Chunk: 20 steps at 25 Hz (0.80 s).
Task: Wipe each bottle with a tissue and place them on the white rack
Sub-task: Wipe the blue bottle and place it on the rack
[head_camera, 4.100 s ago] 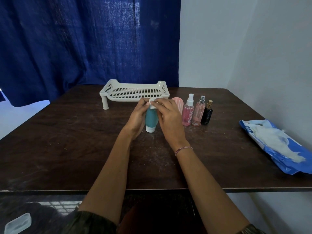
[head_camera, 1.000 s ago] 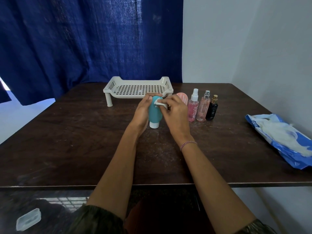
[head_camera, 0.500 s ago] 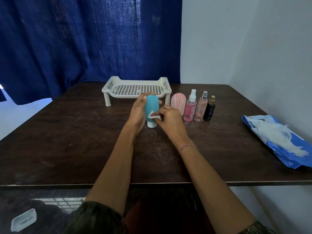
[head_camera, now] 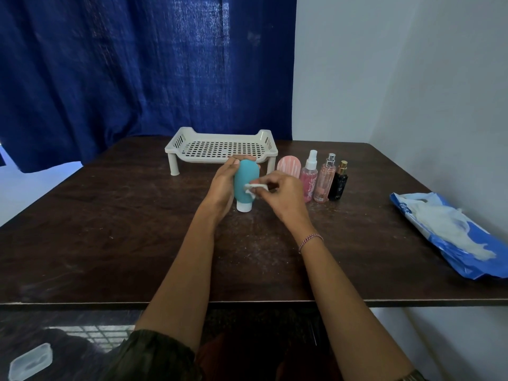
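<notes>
Left hand (head_camera: 222, 185) grips the upright teal bottle (head_camera: 246, 173), cap-down on the desk (head_camera: 137, 229). Right hand (head_camera: 283, 198) pinches the tissue (head_camera: 254, 187), which has moved from the bottle's top to its lower side. Wiping appears nearly complete. Farther off, the white rack (head_camera: 220, 148) holds no bottle yet.

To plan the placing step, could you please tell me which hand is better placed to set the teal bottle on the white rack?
Probably the left: the left hand grips the teal bottle just in front of the white rack, while the right hand is busy pinching the tissue.
</notes>
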Each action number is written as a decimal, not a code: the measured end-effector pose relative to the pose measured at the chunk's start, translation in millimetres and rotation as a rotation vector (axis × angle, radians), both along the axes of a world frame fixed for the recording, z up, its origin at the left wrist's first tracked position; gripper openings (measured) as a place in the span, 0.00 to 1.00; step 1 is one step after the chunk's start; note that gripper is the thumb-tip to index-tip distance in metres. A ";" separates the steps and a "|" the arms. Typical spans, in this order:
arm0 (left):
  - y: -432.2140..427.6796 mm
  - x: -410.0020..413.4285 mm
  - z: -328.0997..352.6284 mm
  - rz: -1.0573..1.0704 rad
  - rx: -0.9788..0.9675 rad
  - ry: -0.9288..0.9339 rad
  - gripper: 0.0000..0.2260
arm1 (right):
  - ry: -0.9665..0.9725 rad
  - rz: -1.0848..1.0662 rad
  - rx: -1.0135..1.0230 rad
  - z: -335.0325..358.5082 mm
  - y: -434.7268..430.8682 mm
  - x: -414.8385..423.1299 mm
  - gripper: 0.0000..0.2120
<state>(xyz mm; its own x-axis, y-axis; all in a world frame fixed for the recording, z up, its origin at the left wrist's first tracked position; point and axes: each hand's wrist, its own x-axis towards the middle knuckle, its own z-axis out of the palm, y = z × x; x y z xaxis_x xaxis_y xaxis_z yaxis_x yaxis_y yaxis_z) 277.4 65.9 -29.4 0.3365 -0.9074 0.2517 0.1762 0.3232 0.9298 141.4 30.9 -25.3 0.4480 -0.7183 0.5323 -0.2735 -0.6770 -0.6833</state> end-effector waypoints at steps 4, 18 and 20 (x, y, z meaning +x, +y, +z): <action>0.3 -4.4 0.4 -0.024 -0.025 0.010 0.14 | -0.260 -0.084 -0.135 3.0 2.9 -0.8 0.09; -0.6 -1.7 0.6 0.094 -0.002 0.017 0.14 | -0.050 -0.022 -0.161 -6.8 -1.8 -0.1 0.09; -1.9 -1.1 -0.5 0.174 0.027 -0.052 0.13 | -0.017 -0.010 -0.148 -7.8 -2.5 -0.8 0.09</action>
<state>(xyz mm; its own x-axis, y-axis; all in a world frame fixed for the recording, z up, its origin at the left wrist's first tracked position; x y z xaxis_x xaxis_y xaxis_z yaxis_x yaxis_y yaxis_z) 276.3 64.0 -29.9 0.4759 -0.8435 0.2490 0.0711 0.3191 0.9451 140.6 28.4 -33.0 0.4311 -0.6358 0.6402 -0.2704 -0.7679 -0.5807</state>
